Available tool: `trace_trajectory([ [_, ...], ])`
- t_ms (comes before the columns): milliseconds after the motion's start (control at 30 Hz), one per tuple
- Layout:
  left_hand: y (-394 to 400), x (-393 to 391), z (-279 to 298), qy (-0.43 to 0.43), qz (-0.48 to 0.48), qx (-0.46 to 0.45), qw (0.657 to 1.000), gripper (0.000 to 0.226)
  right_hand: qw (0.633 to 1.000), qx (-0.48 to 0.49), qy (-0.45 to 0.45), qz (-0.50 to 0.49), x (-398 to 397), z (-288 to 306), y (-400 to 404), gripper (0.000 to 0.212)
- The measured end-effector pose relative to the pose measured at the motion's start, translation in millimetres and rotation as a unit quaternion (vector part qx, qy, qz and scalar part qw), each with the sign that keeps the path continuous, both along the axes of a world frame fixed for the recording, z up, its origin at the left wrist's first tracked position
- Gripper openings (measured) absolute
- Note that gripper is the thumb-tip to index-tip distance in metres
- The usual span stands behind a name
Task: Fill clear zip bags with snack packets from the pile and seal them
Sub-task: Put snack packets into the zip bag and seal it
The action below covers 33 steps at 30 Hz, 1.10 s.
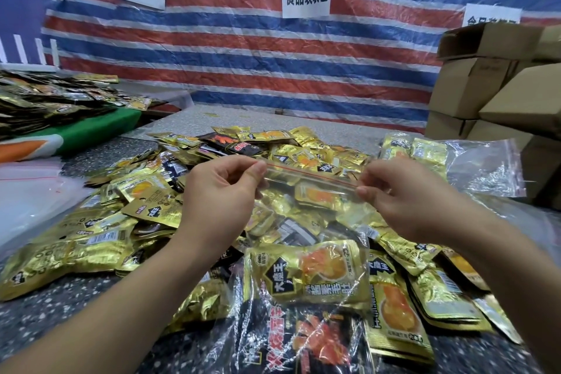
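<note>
Nearest to me, at the bottom of the frame, a black and red snack packet lies inside the clear zip bag, with a gold packet just above it. I think they sit low in the bag because the bag hangs down from its top edge.

That top edge, the red zip strip, is stretched across the middle of the frame. My left hand pinches its left end, thumb and first finger pressed together on it. My right hand pinches the right end the same way. I judge both hold the ends so the strip stays flat and tight, ready to be pressed closed. I cannot tell if it is sealed yet.

Under the bag, the pile of snack packets spreads over the speckled tabletop, close enough to grab from. A filled bag rests at the right. Flat empty bags wait at the left. Cardboard boxes stand at the upper right.
</note>
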State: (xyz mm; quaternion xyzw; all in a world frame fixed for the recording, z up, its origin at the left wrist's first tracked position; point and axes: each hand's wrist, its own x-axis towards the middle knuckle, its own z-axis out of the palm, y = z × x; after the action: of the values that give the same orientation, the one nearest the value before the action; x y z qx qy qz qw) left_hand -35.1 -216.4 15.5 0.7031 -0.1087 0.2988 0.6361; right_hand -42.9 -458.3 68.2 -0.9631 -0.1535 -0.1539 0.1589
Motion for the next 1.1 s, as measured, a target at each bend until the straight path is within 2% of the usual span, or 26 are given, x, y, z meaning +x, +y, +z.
trace_trajectory([
  [400, 3.1, 2.2, 0.4, -0.003, -0.008, -0.017, 1.0, 0.014, 0.995, 0.02, -0.073, 0.061, -2.1, -14.4, -6.4, 0.013],
  [667, 0.8, 1.1, -1.3, 0.012, -0.02, -0.017, 1.0, 0.014, 0.987, 0.075, -0.067, 0.125, -1.2, -29.3, -12.3, 0.015],
  [700, -0.1, 0.6, -1.5, 0.016, -0.032, -0.023, 0.999, 0.014, 0.984, 0.091, -0.075, 0.13, -1.1, -31.8, -13.4, 0.018],
  [800, -2.7, -0.2, -0.8, 0.017, -0.061, -0.038, 0.997, 0.015, 0.973, 0.179, -0.083, 0.121, 1.0, -40.7, -17.4, 0.045],
  [933, -1.2, -1.1, 1.8, 0.016, -0.077, -0.074, 0.994, 0.015, 0.952, 0.299, 0.039, 0.048, 5.4, -48.8, -13.1, 0.066],
  [1033, -0.5, -2.3, 3.7, 0.022, -0.1, -0.102, 0.99, 0.017, 0.943, 0.291, 0.15, 0.059, 3.8, -52.1, -10.4, 0.072],
  [1100, -0.7, -2.5, 4.6, 0.028, -0.117, -0.121, 0.985, 0.023, 0.921, 0.295, 0.235, 0.102, 0.0, -51.2, -8.3, 0.064],
])
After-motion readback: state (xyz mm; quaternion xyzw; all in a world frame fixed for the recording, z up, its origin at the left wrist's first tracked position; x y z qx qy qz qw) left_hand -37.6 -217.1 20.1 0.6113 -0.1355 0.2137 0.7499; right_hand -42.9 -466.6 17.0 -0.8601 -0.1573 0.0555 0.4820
